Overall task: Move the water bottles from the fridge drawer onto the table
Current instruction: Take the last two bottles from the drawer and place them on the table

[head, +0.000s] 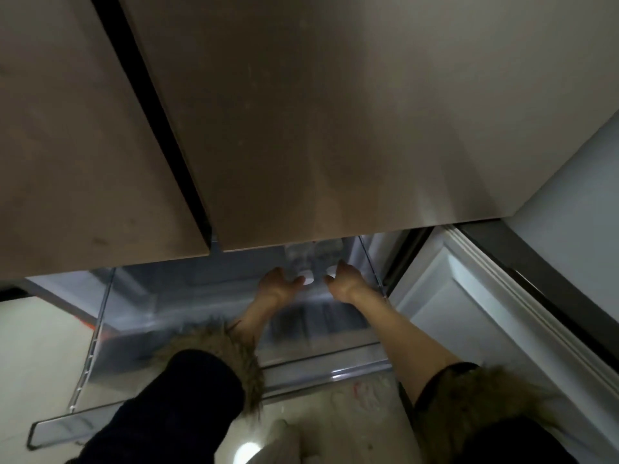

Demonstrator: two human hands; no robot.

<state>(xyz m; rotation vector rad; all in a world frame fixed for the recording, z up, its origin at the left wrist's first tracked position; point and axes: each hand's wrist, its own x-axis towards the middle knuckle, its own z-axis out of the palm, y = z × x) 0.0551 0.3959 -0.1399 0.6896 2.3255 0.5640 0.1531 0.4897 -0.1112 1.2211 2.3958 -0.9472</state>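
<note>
While both arms reach deep into the pulled-out fridge drawer (pixel 335 354), two white-capped water bottles (pixel 307 276) stand at its back-right, under the closed doors' (pixel 301 128) lower edge. Left hand (pixel 279 283) & right hand (pixel 345 279) flank the caps, fingers curved, part-open; grip can't be told. Drawer's left side has open room.

Water bottles at back of open fridge drawer

2 water bottles (pixel 313 267) w/ white caps stand upright, side by side, at far right of the clear plastic fridge drawer (pixel 187 333), partly hidden under the door edge above. Bodies clear, blurry; labels can't be read. Drawer pulled out, see-through walls, ribbed floor bare in front of the bottles.
</note>
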